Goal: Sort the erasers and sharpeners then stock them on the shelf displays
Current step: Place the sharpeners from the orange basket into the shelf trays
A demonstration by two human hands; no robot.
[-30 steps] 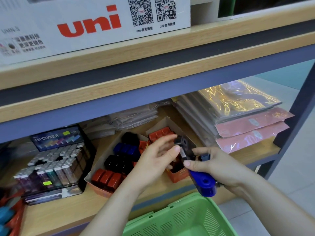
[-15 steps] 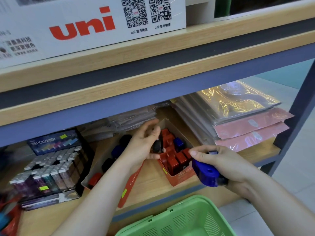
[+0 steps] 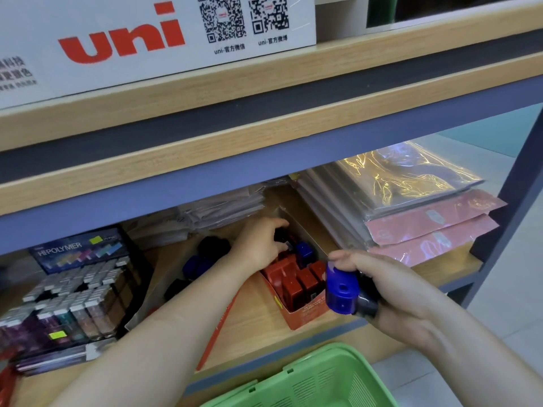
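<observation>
Fingers (image 3: 348,256) round blue sharpener (image 3: 342,292), right hand (image 3: 393,289); round black sharpener (image 3: 279,235), left hand (image 3: 258,242); "uni" carton (image 3: 147,39).

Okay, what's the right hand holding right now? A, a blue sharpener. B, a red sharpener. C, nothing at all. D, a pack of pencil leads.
A: the right hand grips a blue sharpener, held just in front of the orange box of red ones on the shelf.
</observation>
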